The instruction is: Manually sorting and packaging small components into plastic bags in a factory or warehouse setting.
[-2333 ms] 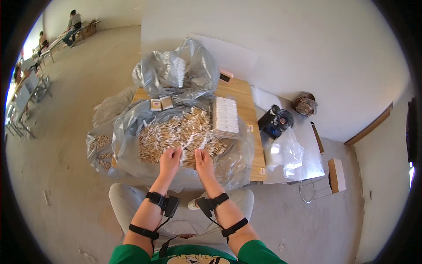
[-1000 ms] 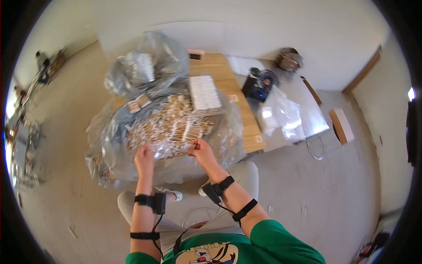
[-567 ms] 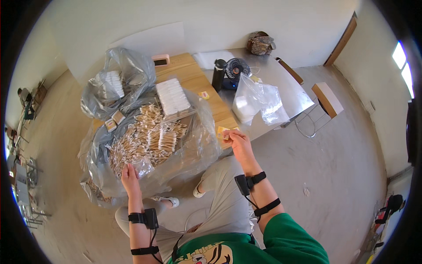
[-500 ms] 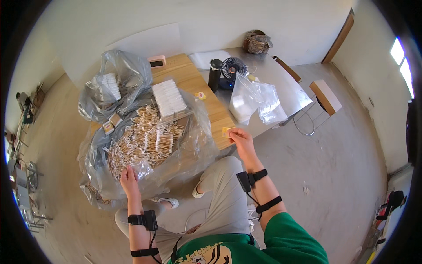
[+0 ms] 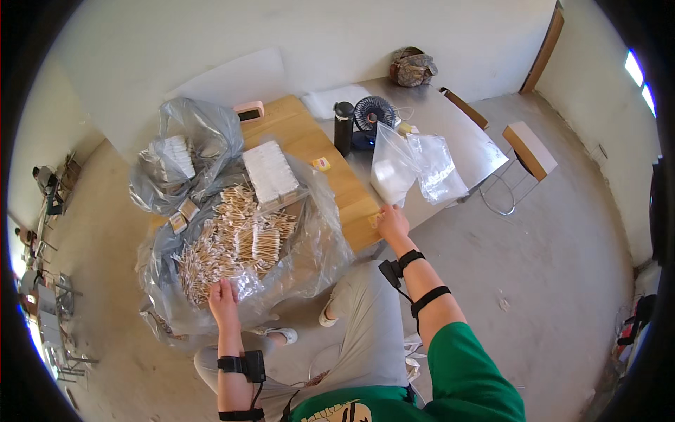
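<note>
My left hand [image 5: 223, 301] is closed on a small clear plastic bag [image 5: 247, 284], low over the near edge of the cotton swab pile. Loose cotton swabs [image 5: 211, 247] with wooden sticks lie heaped on a grey plastic sheet, some lined up in bundles. My right hand [image 5: 393, 224] is at the table's right edge, its fingers pinched on a small yellow card [image 5: 373, 221]. Part of that card is hidden by the fingers. Farther up the wooden table lies another yellow card [image 5: 321, 164]. Behind the pile sits a block of packed white swabs [image 5: 270, 173].
A grey plastic bag [image 5: 204, 123] with white packs stands at the far left, near two small boxes [image 5: 183, 215]. On the metal table [image 5: 464, 133] are a black bottle [image 5: 343, 128], a fan [image 5: 375, 113] and clear bags [image 5: 437, 169]. A stool [image 5: 529, 151] stands to the right.
The whole view has shifted slightly. My left hand has come a little nearer and rightward with the clear bag. My right hand stays by the table edge, its card lower and more covered.
</note>
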### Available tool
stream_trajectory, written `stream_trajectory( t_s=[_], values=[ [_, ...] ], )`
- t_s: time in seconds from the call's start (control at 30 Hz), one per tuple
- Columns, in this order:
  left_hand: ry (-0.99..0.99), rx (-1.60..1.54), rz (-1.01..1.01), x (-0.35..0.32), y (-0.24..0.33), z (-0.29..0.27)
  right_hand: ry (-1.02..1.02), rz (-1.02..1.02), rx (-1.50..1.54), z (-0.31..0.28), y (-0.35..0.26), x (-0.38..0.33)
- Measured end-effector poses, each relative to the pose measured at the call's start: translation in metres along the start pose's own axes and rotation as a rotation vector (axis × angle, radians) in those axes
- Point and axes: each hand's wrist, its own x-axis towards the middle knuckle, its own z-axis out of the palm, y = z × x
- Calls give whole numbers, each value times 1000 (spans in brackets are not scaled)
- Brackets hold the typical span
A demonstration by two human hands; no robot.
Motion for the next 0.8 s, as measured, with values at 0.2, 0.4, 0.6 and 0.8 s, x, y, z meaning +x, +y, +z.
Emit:
stream_trajectory(
  t_s=[0.2, 0.4, 0.6, 0.8],
  values=[
    [-223, 89, -6, -17, 21, 33, -76, -224, 212, -14, -52, -35],
    [-537, 42, -37, -28, 37, 71, -538, -365, 934, -12, -127, -118],
    [-261, -88, -100, -19, 28, 51, -551, 19, 1094, -15, -118, -104],
    [-142, -73, -91, -5, 4, 13, 136, 95, 815, -14, -39, 5]
  ],
)
